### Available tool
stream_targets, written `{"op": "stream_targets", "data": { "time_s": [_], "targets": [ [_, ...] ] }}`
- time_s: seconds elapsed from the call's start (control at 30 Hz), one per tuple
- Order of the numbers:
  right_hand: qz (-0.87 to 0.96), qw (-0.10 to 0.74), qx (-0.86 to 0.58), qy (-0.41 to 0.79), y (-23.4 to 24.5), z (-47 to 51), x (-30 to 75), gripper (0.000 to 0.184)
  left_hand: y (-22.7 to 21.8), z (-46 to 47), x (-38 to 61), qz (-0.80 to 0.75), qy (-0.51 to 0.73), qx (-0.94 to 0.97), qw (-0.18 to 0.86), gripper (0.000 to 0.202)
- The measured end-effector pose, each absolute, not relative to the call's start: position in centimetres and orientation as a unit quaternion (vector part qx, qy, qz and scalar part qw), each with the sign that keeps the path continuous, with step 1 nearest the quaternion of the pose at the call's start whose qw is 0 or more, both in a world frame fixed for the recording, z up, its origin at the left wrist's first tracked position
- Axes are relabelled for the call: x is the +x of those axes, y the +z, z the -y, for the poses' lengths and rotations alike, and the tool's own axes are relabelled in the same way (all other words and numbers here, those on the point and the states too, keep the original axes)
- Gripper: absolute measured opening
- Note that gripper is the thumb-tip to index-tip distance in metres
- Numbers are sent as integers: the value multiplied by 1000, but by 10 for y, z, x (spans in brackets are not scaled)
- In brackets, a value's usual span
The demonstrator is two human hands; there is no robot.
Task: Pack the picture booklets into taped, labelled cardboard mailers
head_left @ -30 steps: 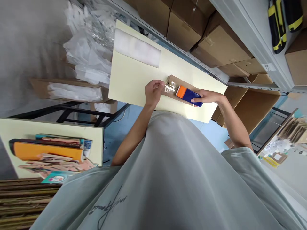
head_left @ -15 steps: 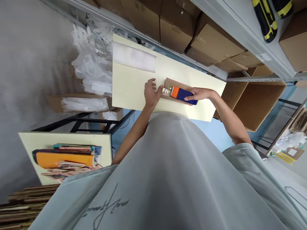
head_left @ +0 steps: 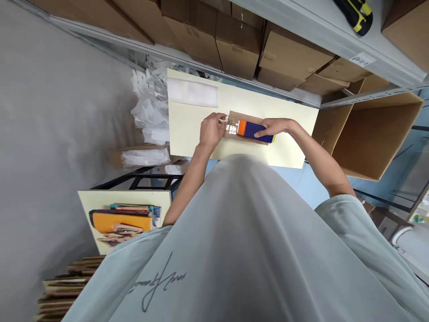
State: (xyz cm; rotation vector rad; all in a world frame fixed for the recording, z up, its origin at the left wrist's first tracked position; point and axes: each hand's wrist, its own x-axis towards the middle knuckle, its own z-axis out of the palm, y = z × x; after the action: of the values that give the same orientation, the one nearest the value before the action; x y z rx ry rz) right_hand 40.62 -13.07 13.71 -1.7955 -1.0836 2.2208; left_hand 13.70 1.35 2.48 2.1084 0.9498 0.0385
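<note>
A flat brown cardboard piece [head_left: 234, 117] lies on the pale yellow table [head_left: 187, 125]. On it rests a blue and orange box [head_left: 251, 129] with a clear shiny plastic wrap [head_left: 232, 129] at its left end. My right hand [head_left: 273, 126] lies over the blue end of the box and grips it. My left hand [head_left: 211, 129] is closed at the left end, its fingers pinching the clear plastic.
A white sheet [head_left: 192, 92] lies at the table's far left corner. Crumpled white plastic bags [head_left: 149, 107] pile beside the table. Cardboard boxes [head_left: 241, 44] fill the shelf behind, and an open carton [head_left: 372, 134] stands at right. A second table [head_left: 124, 219] holds books.
The view has pulled back and shifted. My left hand went from open beside the plastic wrap back to pinching it. My right hand stayed on the blue box.
</note>
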Motion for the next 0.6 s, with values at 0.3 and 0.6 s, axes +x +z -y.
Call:
{"op": "stream_targets", "data": {
  "time_s": [0.3, 0.6],
  "targets": [
    [353, 24, -606, 713, 140, 133, 400, 42, 28, -25, 133, -298, -53, 893, 334, 51],
    [334, 38, -603, 723, 148, 135, 394, 57, 10, -40, 147, -264, 50, 860, 433, 58]
  ]
}}
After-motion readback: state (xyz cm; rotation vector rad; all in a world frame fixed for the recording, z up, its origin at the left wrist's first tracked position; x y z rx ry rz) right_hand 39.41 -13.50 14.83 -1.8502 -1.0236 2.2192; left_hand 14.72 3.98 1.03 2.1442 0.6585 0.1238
